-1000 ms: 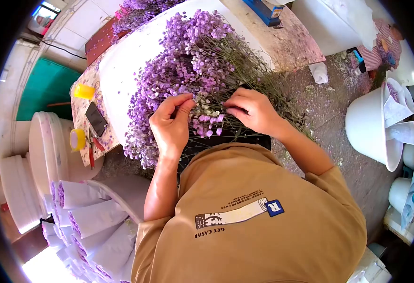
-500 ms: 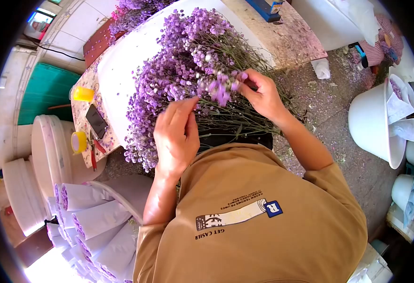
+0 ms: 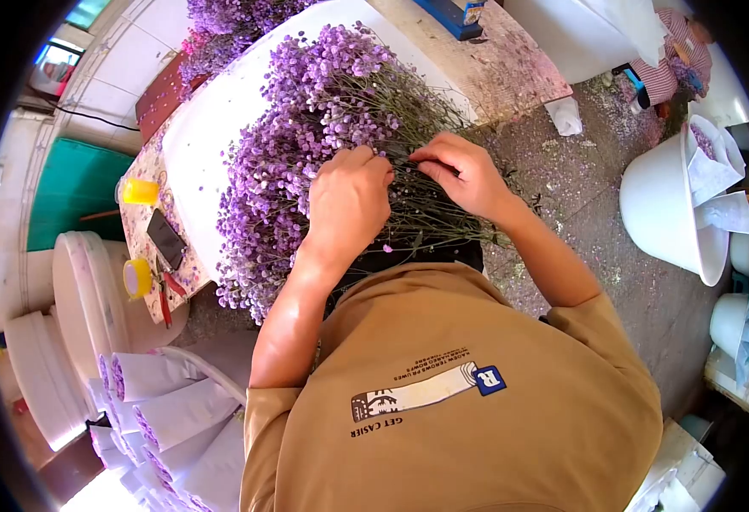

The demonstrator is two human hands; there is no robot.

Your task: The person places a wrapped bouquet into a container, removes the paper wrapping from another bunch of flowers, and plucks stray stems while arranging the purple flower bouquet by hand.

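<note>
A large heap of purple flowers [image 3: 280, 154] lies on the white-topped table, blossoms towards the left and thin green stems [image 3: 442, 224] towards the right. My left hand [image 3: 349, 198] is over the middle of the heap, back of the hand up, fingers bent and closed. A bit of purple shows by its fingertips, but what they hold is hidden. Just to the right, my right hand [image 3: 464, 175] pinches thumb and forefinger together at a thin stem among the others. The two sets of fingertips are a short gap apart.
Yellow tape rolls [image 3: 138, 277], a phone [image 3: 166, 239] and red-handled pliers [image 3: 167, 294] lie at the table's left. Paper-wrapped bunches [image 3: 161, 375] stand lower left. A white tub [image 3: 669, 209] is on the right, a blue tool [image 3: 451, 17] at the back.
My left hand has moved right and up, its fingers now closed. The flowering sprig at my right hand no longer shows there. The right hand is slightly lower, and the view has shifted a little.
</note>
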